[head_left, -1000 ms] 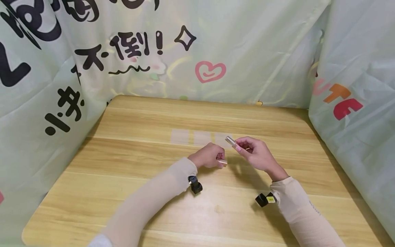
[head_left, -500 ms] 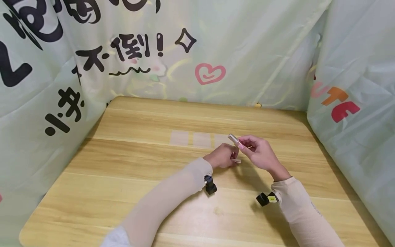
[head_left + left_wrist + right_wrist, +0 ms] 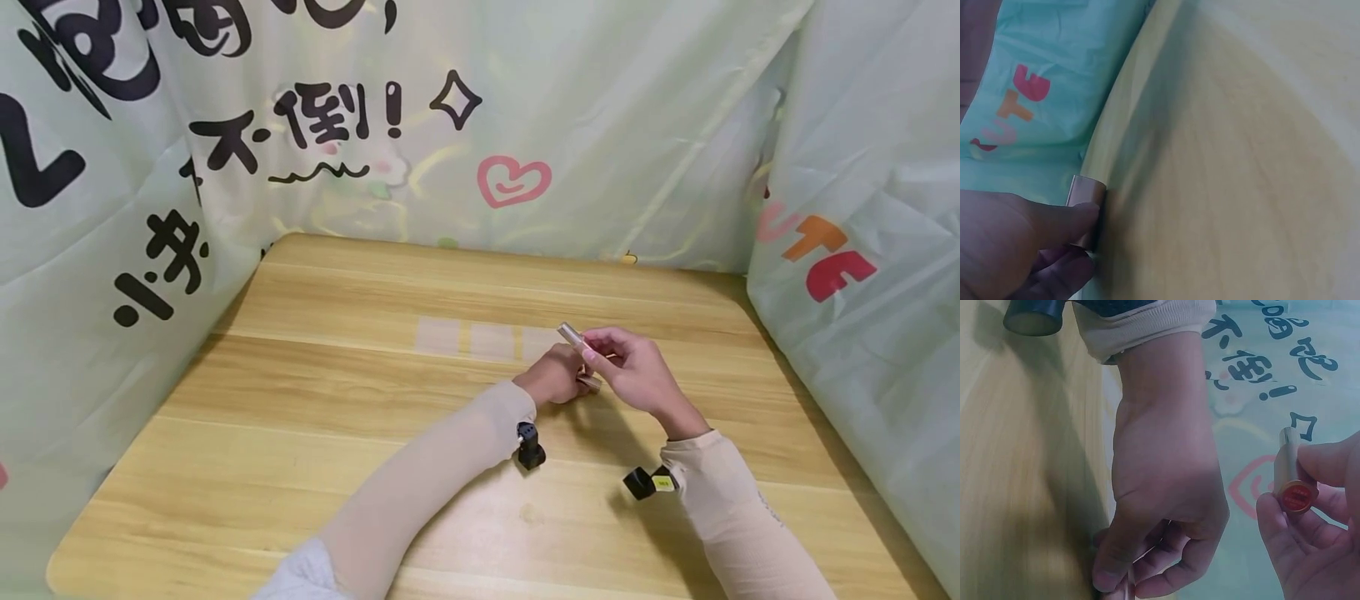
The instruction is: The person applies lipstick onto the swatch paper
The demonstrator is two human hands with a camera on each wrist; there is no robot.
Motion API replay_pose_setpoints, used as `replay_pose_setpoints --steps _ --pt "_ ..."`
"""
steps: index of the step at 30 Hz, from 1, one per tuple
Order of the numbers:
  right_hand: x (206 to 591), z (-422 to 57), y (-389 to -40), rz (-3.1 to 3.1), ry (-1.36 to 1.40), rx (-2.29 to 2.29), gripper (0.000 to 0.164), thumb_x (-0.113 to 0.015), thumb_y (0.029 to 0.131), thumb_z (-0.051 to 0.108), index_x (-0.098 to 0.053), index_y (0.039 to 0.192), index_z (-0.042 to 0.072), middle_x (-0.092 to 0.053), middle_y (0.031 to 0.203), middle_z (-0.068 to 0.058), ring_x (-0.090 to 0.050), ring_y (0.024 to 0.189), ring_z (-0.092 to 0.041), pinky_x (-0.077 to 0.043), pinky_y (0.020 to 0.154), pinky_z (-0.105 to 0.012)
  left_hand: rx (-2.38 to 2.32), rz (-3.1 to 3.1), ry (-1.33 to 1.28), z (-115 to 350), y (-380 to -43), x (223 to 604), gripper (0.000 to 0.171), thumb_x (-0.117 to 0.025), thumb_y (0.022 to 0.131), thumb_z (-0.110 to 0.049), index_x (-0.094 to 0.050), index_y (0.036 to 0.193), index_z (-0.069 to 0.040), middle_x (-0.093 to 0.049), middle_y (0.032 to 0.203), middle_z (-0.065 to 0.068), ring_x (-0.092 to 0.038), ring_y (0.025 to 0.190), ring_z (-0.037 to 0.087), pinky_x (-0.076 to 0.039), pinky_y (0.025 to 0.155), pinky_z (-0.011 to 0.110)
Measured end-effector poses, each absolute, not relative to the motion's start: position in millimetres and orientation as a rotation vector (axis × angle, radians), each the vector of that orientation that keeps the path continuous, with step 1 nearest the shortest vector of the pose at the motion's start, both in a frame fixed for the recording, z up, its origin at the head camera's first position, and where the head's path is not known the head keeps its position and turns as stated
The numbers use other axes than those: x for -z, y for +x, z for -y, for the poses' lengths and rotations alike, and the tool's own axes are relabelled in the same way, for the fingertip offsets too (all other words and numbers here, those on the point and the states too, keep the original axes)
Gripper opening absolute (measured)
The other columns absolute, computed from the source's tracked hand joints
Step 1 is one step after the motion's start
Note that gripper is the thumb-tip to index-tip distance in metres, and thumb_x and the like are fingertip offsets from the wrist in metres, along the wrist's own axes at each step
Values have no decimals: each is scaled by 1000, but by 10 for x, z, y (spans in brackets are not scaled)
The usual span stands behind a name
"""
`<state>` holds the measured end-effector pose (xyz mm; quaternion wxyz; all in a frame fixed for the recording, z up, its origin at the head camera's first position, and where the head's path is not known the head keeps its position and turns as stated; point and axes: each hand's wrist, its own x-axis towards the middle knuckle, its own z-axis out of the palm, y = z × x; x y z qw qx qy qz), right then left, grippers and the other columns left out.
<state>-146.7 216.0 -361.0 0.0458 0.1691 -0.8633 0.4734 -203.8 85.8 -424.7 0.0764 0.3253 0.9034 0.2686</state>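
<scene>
Right hand (image 3: 632, 372) pinching slim metallic tube (image 3: 572, 335), up over tabletop (image 3: 240, 467); left hand (image 3: 553, 374) gripping short metallic piece (image 3: 1087, 190), also over tabletop. Steady, light fingertip pinch seems wise: smooth tube might slip onto tabletop. Gently now, hands so close, tube and piece could knock.

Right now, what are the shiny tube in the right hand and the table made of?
The tube looks like glossy metal, or maybe coated plastic: it gleams silvery. The table seems wood or laminate, softly shiny: grain lines and pale glare show.
</scene>
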Motion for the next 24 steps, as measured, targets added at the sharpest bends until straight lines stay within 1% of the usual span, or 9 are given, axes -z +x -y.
replay_pose_setpoints --steps 4,6,7,11,14,20,24 --pt "3606 -2186 -1475 2638 508 -1441 23 -63 94 4 -63 113 -8 -67 96 -19 -65 81 -24 -53 71 -18 -827 -2709 1012 -850 -2024 4259 16 -77 84 -12 -62 91 -13 -57 81 -7 -52 76 6 -41 68 13" --pt "3600 -2209 -1479 2642 504 -1428 24 -63 94 5 -63 114 -7 -67 97 -19 -65 82 -24 -53 71 -18 -804 -2726 1049 -837 -2013 4263 16 -76 84 -12 -64 94 -13 -57 82 -5 -52 75 6 -40 67 13" --pt "3596 -2221 -1482 2642 501 -1422 24 -63 94 6 -63 114 -7 -67 97 -19 -65 82 -23 -52 70 -17 -786 -2739 1069 -828 -2007 4262 17 -76 85 -13 -65 97 -12 -58 83 -4 -52 75 7 -40 67 13" --pt "3581 -2280 -1486 2636 496 -1392 25 -62 95 7 -63 116 -8 -67 99 -19 -62 81 -12 -52 68 -17 -712 -2772 1114 -796 -1990 4258 21 -75 86 -16 -67 105 -12 -61 88 -2 -52 78 7 -42 69 14" --pt "3576 -2324 -1485 2623 500 -1388 25 -62 94 5 -63 115 -9 -66 98 -20 -62 78 -8 -52 66 -16 -714 -2762 1123 -761 -1983 4250 24 -72 88 -19 -67 111 -12 -62 94 0 -53 82 8 -43 74 15" --pt "3591 -2419 -1473 2601 492 -1399 24 -63 93 2 -63 115 -9 -66 97 -20 -63 77 -10 -53 66 -17 -796 -2722 1101 -616 -1970 4189 34 -69 92 -23 -62 122 -10 -65 109 4 -59 98 12 -47 84 18" --pt "3606 -2468 -1448 2627 442 -1396 25 -64 93 4 -62 115 -9 -66 98 -20 -63 76 -10 -53 64 -19 -854 -2689 1038 -412 -1937 4145 38 -69 92 -22 -59 126 -10 -63 116 7 -59 105 15 -49 86 20"
